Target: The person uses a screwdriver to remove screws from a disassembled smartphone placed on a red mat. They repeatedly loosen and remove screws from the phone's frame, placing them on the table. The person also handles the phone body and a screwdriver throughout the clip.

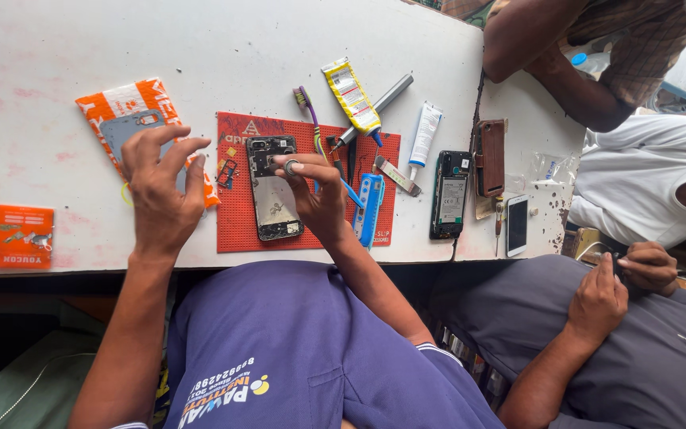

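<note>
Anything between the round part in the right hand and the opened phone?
Nothing visible. The right hand holds the small round part directly over the opened phone; the toothbrush lies off to one side.

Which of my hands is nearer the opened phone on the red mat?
Right. The right hand is at the right edge of the opened phone, pinching a small round part; the left hand is off to its left, over the orange packet.
</note>
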